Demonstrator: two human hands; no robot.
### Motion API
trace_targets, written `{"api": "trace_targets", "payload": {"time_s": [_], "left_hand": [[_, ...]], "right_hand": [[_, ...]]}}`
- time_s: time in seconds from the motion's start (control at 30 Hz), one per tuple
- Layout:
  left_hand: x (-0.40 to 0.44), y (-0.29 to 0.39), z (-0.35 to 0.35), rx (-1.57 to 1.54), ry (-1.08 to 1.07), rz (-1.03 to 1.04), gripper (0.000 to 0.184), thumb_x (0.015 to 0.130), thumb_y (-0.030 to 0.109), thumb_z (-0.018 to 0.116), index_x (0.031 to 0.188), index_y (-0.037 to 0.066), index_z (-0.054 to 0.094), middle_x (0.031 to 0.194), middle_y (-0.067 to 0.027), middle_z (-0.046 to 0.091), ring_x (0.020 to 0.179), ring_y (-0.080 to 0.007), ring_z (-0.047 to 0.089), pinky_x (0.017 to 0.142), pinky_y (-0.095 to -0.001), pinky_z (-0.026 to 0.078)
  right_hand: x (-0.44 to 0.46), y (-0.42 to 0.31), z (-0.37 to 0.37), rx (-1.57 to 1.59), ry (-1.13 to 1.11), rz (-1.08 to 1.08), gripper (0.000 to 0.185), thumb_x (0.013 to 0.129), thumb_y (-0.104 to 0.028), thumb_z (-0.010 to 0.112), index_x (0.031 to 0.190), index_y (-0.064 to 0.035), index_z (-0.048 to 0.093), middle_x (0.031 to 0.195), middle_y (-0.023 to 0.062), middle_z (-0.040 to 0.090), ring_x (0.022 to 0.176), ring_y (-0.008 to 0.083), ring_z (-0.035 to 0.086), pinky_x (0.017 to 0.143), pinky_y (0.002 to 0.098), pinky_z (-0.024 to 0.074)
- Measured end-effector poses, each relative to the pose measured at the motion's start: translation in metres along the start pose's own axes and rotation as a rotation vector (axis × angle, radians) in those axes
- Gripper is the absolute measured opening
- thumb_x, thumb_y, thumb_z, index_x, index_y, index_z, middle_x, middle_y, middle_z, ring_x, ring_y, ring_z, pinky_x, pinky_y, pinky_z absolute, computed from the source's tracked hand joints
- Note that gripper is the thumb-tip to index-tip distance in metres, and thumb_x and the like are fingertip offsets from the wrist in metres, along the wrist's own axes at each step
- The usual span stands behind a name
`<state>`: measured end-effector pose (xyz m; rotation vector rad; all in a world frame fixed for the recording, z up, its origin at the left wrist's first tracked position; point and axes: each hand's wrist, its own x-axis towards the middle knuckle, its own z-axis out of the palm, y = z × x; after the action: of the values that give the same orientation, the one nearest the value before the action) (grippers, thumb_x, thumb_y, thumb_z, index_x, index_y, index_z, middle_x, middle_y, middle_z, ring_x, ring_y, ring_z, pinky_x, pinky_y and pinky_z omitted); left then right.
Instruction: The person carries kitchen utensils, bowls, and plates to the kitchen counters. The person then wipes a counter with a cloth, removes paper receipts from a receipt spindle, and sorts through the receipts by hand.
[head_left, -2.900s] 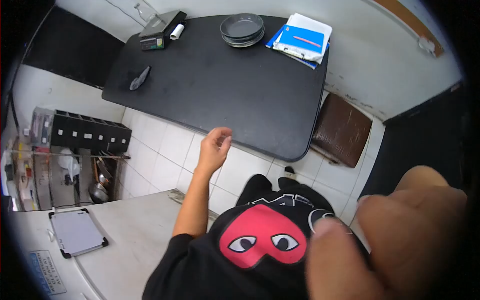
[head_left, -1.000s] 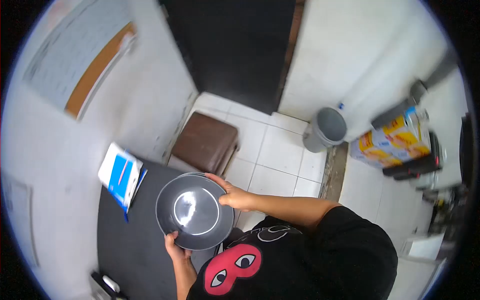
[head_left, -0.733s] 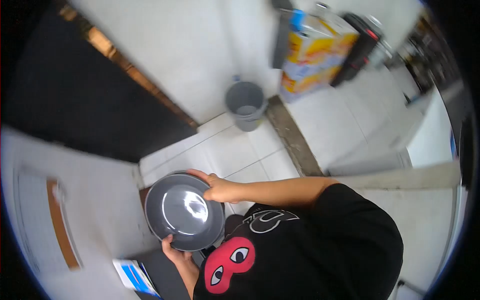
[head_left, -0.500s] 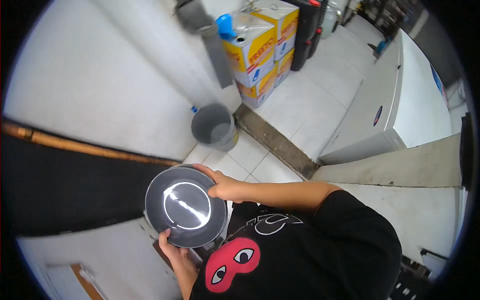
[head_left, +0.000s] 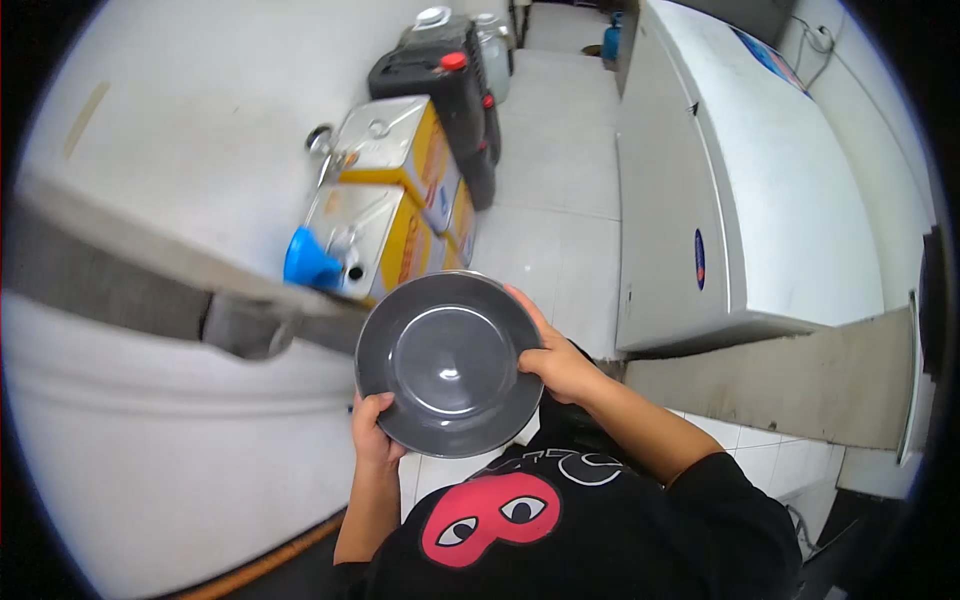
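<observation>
The left hand [head_left: 373,428] and right hand [head_left: 562,368] form the grip; each is partly curled, thumb over the rim and fingers outside or beneath, clasping a gray plate [head_left: 440,355] held between them; whether others are stacked under it cannot be told clearly. For a secure hold, the person should press both thumbs evenly on the rim, bear the weight from below and keep the plate level; its far edge should clear the metal cans [head_left: 400,245], beyond the grip to the left. The plate is round and shallow, smooth and glossy, with a pale ring around its flat center; it is probably rigid and slippery; a blue funnel [head_left: 308,260] sits by the nearest can; a boxy white freezer [head_left: 665,210] stands beyond the grip, rightward.
</observation>
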<state>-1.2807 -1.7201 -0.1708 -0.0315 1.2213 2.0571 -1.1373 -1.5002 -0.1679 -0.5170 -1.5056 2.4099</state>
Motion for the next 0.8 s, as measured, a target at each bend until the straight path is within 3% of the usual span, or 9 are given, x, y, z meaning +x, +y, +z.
{"api": "trace_targets", "payload": {"time_s": [0.13, 0.2, 0.33, 0.43, 0.53, 0.73, 0.8], "left_hand": [[0.086, 0.006, 0.078, 0.073, -0.071, -0.068, 0.044, 0.072, 0.013, 0.048, 0.112, -0.004, 0.049, 0.104, -0.0184, 0.057, 0.093, -0.0314, 0.058, 0.081, -0.0407, 0.049], [0.12, 0.013, 0.118, 0.055, -0.126, -0.116, 0.045, 0.072, 0.013, 0.048, 0.113, -0.004, 0.049, 0.105, -0.0186, 0.057, 0.095, -0.0318, 0.057, 0.081, -0.0407, 0.049], [0.17, 0.041, 0.187, 0.088, -0.03, -0.222, 0.044, 0.071, 0.013, 0.048, 0.112, -0.004, 0.049, 0.104, -0.0183, 0.058, 0.094, -0.0316, 0.058, 0.082, -0.0413, 0.049], [0.207, 0.067, 0.229, 0.087, -0.094, -0.249, 0.043, 0.072, 0.014, 0.048, 0.11, -0.005, 0.05, 0.102, -0.0179, 0.058, 0.092, -0.0313, 0.058, 0.082, -0.0411, 0.049], [0.246, 0.089, 0.269, 0.09, -0.046, -0.219, 0.042, 0.072, 0.014, 0.049, 0.108, -0.005, 0.051, 0.101, -0.0175, 0.059, 0.09, -0.031, 0.059, 0.081, -0.0406, 0.049], [0.353, 0.127, 0.348, 0.105, -0.029, -0.156, 0.046, 0.072, 0.013, 0.049, 0.114, -0.005, 0.048, 0.107, -0.0186, 0.056, 0.096, -0.0314, 0.057, 0.085, -0.0391, 0.047], [0.402, 0.134, 0.373, 0.103, -0.048, -0.183, 0.047, 0.072, 0.014, 0.049, 0.114, -0.006, 0.048, 0.108, -0.0186, 0.056, 0.096, -0.031, 0.057, 0.085, -0.0389, 0.048]], "right_hand": [[0.054, -0.04, -0.059, -0.024, 0.085, -0.008, 0.091, 0.06, 0.01, 0.041, 0.143, -0.0166, 0.017, 0.134, 0.0109, 0.035, 0.118, 0.019, 0.039, 0.094, 0.0262, 0.0345], [0.081, -0.068, -0.086, -0.019, 0.12, 0.062, 0.089, 0.061, 0.009, 0.041, 0.143, -0.0163, 0.016, 0.134, 0.0125, 0.036, 0.116, 0.0194, 0.041, 0.092, 0.0261, 0.0358], [0.122, -0.145, -0.114, 0.033, 0.117, 0.124, 0.086, 0.063, 0.008, 0.042, 0.143, -0.0155, 0.017, 0.132, 0.0141, 0.037, 0.114, 0.0199, 0.042, 0.09, 0.0256, 0.0369], [0.16, -0.176, -0.135, -0.094, 0.172, 0.099, 0.086, 0.064, 0.007, 0.042, 0.143, -0.0161, 0.017, 0.131, 0.0142, 0.038, 0.11, 0.0191, 0.044, 0.087, 0.0242, 0.0383], [0.2, -0.23, -0.144, -0.012, 0.172, 0.03, 0.081, 0.066, 0.002, 0.047, 0.141, -0.0141, 0.02, 0.116, 0.0187, 0.05, 0.101, 0.0256, 0.052, 0.087, 0.0297, 0.0404], [0.313, -0.29, -0.192, 0.032, 0.136, 0.025, 0.082, 0.066, 0.002, 0.048, 0.142, -0.0159, 0.02, 0.117, 0.0178, 0.048, 0.095, 0.0244, 0.053, 0.084, 0.0298, 0.0417], [0.366, -0.292, -0.219, -0.059, 0.172, -0.079, 0.083, 0.066, 0.002, 0.048, 0.142, -0.0162, 0.019, 0.116, 0.018, 0.048, 0.094, 0.0231, 0.052, 0.084, 0.0291, 0.0417]]}}
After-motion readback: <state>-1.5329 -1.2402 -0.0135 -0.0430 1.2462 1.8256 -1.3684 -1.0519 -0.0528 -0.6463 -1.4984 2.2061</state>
